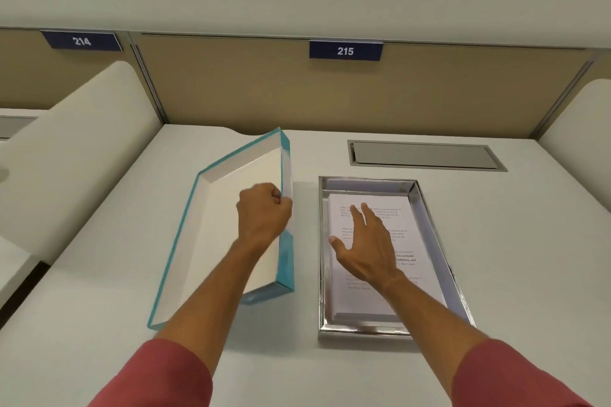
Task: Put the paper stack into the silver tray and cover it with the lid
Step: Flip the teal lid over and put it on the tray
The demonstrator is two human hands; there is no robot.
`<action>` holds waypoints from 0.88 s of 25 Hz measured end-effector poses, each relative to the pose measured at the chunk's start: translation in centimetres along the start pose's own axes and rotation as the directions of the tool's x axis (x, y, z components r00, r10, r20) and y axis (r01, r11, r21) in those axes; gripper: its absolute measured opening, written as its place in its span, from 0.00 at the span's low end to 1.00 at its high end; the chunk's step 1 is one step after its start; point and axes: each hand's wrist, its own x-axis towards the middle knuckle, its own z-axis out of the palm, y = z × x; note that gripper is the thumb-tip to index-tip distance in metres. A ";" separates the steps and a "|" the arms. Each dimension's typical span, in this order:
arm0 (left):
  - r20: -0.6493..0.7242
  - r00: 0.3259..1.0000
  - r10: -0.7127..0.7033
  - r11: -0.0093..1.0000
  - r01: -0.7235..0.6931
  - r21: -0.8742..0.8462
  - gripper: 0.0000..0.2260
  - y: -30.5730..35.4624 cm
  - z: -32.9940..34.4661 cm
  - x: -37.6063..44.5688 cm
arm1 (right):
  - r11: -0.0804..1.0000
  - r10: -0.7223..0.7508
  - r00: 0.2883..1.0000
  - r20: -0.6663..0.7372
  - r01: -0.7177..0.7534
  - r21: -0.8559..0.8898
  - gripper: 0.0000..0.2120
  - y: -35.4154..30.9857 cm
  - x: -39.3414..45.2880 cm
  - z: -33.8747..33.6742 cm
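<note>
A silver tray (443, 228) lies on the white desk, right of centre. Inside it rests a stack of printed white paper (410, 241). My right hand (367, 244) lies flat on the paper with its fingers spread, holding nothing. Left of the tray is the lid (218, 241), a shallow box with a white inside and teal edges, turned hollow side up. Its right side is raised off the desk and its left edge rests on the surface. My left hand (263, 218) grips the lid's raised right wall.
A grey recessed cable hatch (423, 155) is set into the desk behind the tray. A tan partition with number plates 214 (81, 41) and 215 (345, 50) closes the back. Cream dividers (82, 155) stand on both sides.
</note>
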 end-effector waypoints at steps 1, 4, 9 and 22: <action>-0.040 0.999 -0.008 0.999 0.006 -0.050 0.07 1.0 -1.5 0.6 | 1.000 -0.005 1.000 -0.004 0.005 0.022 0.40 -0.4 0.4 -0.3; -0.082 0.991 -0.109 0.957 0.083 -0.276 0.06 3.3 -4.8 2.1 | 0.980 0.013 1.000 -0.019 -0.009 0.196 0.36 -1.8 1.2 -0.9; -0.033 0.976 -0.216 0.732 0.139 -0.667 0.08 6.7 -9.8 2.3 | 0.796 0.110 0.990 0.090 -0.142 0.589 0.30 -3.2 2.8 -2.2; 0.371 0.885 -0.282 0.503 0.466 -0.728 0.12 6.6 -9.6 0.2 | 0.274 0.269 0.895 0.356 -0.425 0.863 0.18 1.6 3.5 -5.1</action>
